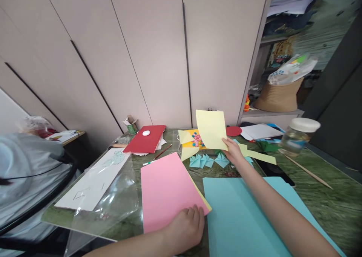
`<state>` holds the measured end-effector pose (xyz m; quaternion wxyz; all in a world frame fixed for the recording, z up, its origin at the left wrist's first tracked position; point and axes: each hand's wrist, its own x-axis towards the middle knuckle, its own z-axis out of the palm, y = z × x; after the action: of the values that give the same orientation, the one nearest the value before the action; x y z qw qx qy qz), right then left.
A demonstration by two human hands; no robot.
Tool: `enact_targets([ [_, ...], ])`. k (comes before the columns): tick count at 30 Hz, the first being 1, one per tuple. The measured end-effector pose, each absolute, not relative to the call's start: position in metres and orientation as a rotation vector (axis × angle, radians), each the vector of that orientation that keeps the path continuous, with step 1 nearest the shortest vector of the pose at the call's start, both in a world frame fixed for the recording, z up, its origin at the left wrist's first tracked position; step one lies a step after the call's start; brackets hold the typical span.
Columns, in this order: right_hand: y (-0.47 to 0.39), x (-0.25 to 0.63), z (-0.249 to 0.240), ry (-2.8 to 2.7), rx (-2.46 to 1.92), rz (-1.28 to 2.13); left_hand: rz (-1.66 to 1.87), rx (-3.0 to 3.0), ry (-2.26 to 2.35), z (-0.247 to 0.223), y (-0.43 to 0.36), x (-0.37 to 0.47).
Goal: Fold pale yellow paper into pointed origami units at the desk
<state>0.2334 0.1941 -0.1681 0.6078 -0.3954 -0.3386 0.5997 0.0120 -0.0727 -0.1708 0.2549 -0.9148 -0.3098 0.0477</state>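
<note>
My right hand (232, 150) pinches the lower right edge of a pale yellow sheet (211, 129), raised above the back of the table. My left hand (188, 225) rests with curled fingers on the lower right part of a pink sheet (166, 189); whether it grips anything is hidden. A yellow edge shows beneath the pink sheet. Large light blue sheets (234, 215) lie to the right, under my right forearm. Behind them is a row of folded light blue paper pieces (201, 161), near an orange sheet with colourful bits (197, 139).
A red folder (145, 140) with a white round object lies at the back left. White drawn paper (93, 181) and clear plastic (121, 196) are on the left. A lidded jar (298, 136) and wooden stick (308, 171) stand and lie right. A person sits at far left.
</note>
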Motion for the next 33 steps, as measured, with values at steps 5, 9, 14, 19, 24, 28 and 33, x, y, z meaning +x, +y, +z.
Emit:
enact_targets([
  [5, 0.194, 0.237, -0.166, -0.759, -0.913, 1.361, 0.076, -2.562, -0.651, -0.168, -0.080, -0.001],
  [9, 0.194, 0.239, -0.166, -0.773, -0.926, 1.365, 0.057, -2.570, -0.541, -0.164, -0.077, -0.022],
  [14, 0.195, 0.241, -0.166, -0.788, -0.918, 1.371, 0.122, -2.581, -0.590, -0.154, -0.077, -0.041],
  [19, 0.193, 0.238, -0.162, -0.788, -0.906, 1.367, 0.445, -2.711, -0.857, -0.134, -0.088, -0.028],
  [24, 0.189, 0.234, -0.156, -0.807, -0.889, 1.365, 0.795, -2.895, -0.898, -0.115, -0.092, 0.002],
  [28, 0.185, 0.233, -0.149, -0.829, -0.890, 1.346, 0.700, -3.003, -1.084, -0.089, -0.069, 0.012],
  [33, 0.173, 0.230, -0.126, -0.931, -0.871, 1.283, -0.659, -2.812, -1.593, -0.023, -0.001, -0.006],
])
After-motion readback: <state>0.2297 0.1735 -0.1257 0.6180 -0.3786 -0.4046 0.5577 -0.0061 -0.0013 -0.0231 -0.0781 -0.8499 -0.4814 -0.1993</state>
